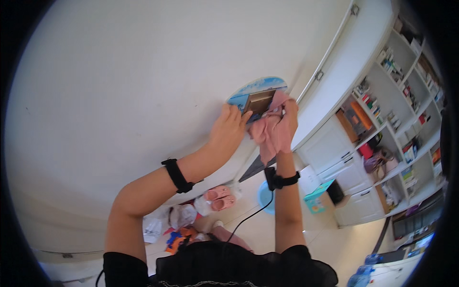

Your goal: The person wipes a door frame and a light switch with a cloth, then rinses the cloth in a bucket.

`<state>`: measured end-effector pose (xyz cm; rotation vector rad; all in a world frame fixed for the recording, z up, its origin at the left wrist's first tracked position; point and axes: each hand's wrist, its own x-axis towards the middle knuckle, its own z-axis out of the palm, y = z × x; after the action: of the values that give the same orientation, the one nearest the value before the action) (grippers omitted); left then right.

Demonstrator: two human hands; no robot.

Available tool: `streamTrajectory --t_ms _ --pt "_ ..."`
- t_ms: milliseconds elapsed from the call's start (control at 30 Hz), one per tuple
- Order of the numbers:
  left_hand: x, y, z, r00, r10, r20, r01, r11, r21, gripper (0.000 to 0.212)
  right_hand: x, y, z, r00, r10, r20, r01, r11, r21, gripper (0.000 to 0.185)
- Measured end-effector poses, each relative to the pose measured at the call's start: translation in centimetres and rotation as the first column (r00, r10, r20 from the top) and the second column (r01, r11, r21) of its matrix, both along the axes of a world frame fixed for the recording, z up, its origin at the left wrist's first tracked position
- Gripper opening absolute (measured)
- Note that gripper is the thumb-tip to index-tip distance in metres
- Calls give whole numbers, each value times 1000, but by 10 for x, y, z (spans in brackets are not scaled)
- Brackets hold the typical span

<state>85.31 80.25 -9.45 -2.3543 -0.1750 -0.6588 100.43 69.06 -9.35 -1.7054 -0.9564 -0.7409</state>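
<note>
On the white wall is a wall switch [259, 102] with a bronze-coloured plate, set in a blue decorative sticker [239, 101] with a sky-and-sea picture. My right hand [292, 116] holds a crumpled pink cloth [271, 133] against the right side of the switch, covering that part of it. The fingertips of my left hand [229, 126] rest on the sticker's lower left edge. Its thumb reaches to the lower left corner of the plate. Nothing shows in the left hand's grasp. A black strap [177, 175] circles my left forearm, and another strap [287, 179] my right wrist.
A hinged door edge [324, 64] stands right of the switch. Shelves [385, 86] and white cabinets [330, 154] line the right. On the floor are a light blue basin [264, 195], pink clogs [220, 198], plastic bags [183, 215] and a teal box [319, 197]. A cable [251, 218] hangs from the right wrist.
</note>
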Motion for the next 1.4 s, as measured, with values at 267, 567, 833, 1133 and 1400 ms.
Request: streamTrajectory --t_ms 267,567,833,1133,1400 --pt "4 -9 -28 997 59 47 -64 991 114 65 7 4 -50 971 227 -79 -223 973 50 53" --pt "7 -51 -40 952 278 124 -245 941 -232 65 46 17 -22 852 372 368 -406 914 17 31" --pt "30 -76 -49 874 443 199 -338 849 -406 68 67 1 -15 822 389 415 -411 911 -40 30" --pt "35 -77 -53 836 491 245 -371 834 -408 62 53 28 11 769 418 484 -467 884 -22 28" --pt "5 -46 -70 853 439 284 -164 741 -651 45 7 48 23 621 469 628 -473 863 -177 26"
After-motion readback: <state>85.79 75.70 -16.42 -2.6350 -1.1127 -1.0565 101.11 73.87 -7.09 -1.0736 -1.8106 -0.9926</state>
